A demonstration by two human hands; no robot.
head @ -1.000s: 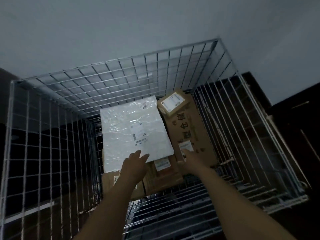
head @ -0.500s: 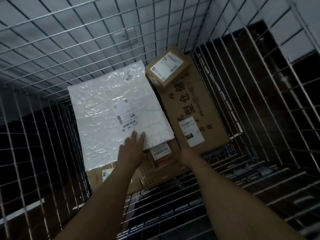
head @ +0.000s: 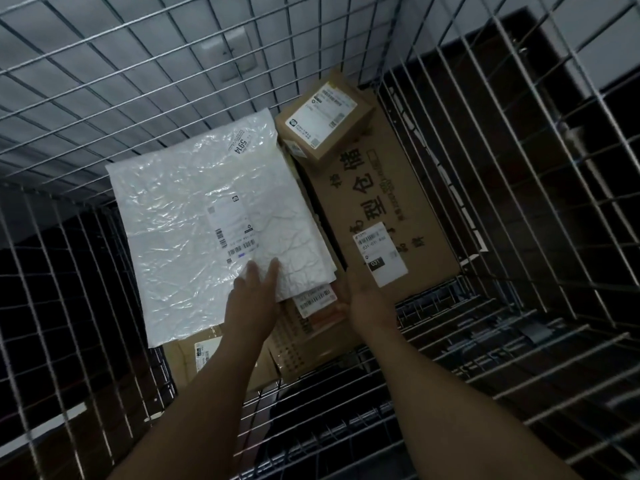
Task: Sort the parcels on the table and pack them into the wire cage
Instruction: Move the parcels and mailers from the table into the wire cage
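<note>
Both my arms reach down into the wire cage (head: 519, 188). A large white plastic mailer (head: 207, 220) lies flat on top of brown boxes at the cage's left. My left hand (head: 254, 299) rests on the mailer's near right corner with straight fingers. A long brown carton with printed characters (head: 388, 202) lies to the right, and a small labelled box (head: 325, 119) sits on its far end. My right hand (head: 367, 299) is at the carton's near left corner; its fingers are hidden between the boxes.
Under the mailer, two brown boxes (head: 304, 344) stick out toward me. Bare wire floor (head: 450, 358) shows in front and to the right of the parcels. Cage walls rise on all sides, with dark furniture beyond the right wall.
The view has dropped deeper into the cage. My left hand slid a little further onto the mailer. My right hand moved down beside the carton's near corner.
</note>
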